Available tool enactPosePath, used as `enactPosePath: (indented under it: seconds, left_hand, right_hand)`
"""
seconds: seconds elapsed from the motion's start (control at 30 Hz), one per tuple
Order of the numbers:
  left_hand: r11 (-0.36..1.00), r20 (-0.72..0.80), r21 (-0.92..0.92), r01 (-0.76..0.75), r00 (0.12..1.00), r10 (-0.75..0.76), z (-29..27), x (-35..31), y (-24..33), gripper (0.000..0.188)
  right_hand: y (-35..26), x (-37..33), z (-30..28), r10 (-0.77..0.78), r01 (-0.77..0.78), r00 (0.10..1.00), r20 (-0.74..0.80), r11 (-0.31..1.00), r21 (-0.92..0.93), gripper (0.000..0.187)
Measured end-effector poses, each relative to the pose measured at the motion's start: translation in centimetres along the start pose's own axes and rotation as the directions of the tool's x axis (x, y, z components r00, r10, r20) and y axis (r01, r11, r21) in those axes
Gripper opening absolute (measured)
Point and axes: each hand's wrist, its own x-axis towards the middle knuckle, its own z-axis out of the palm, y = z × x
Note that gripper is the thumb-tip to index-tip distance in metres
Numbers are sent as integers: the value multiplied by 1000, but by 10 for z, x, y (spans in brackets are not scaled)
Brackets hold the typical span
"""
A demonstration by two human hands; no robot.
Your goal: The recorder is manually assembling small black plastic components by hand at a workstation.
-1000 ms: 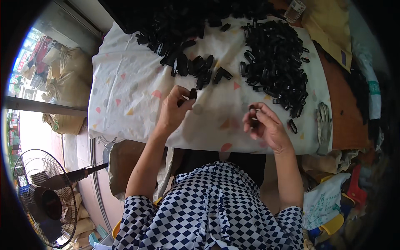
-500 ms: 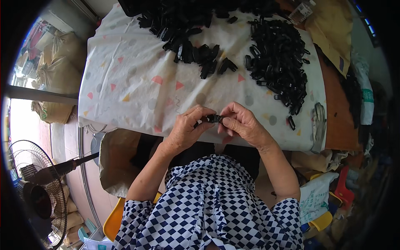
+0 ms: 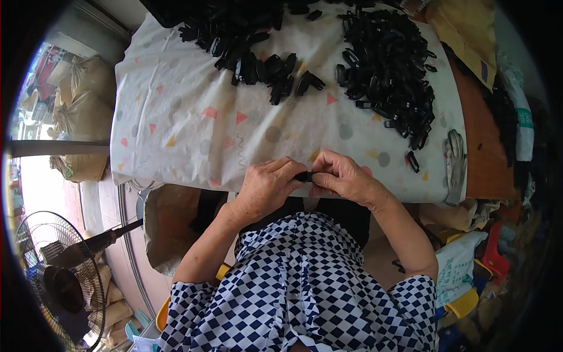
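At the cloth-covered table (image 3: 193, 141), left hand (image 3: 265, 190) and right hand (image 3: 343, 178) pinch one small black part (image 3: 304, 176) between closed fingertips; steady, squarely aligned pressure looks best.

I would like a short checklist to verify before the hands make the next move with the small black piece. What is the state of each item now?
1. Small black piece held by both hands: ok, the left hand and the right hand pinch it between them at the near table edge.
2. Piece fully joined or aligned: cannot tell, the fingers cover most of it.
3. Supply within reach: ok, the left pile of black parts and the right pile of black parts lie on the patterned cloth.
4. Free cloth in front of the hands: ok.
5. Stray part near the right edge: ok, it lies on the cloth.
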Motion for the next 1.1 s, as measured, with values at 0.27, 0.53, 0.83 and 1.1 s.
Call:
enactPosePath:
  seconds: [0.27,0.53,0.83,1.1]
  left_hand:
    - [969,134,-160,190,976,-169,15,14,14,23]
    - [553,174,-747,368,912,-372,18,15,13,27]
    - [191,261,-906,377,855,-448,14,-20,9,26]
    - [16,135,-985,172,823,-552,10,-78,-12,22]
  right_hand:
    - [19,-12,-17,171,-193,981,91,894,404,15]
    - [27,-18,-10,-99,-72,957,272,828,557,51]
    - [29,-3,29,-235,-14,910,341,807,591,45]
    - [35,31,80,-175,-96,891,418,829,551,39]
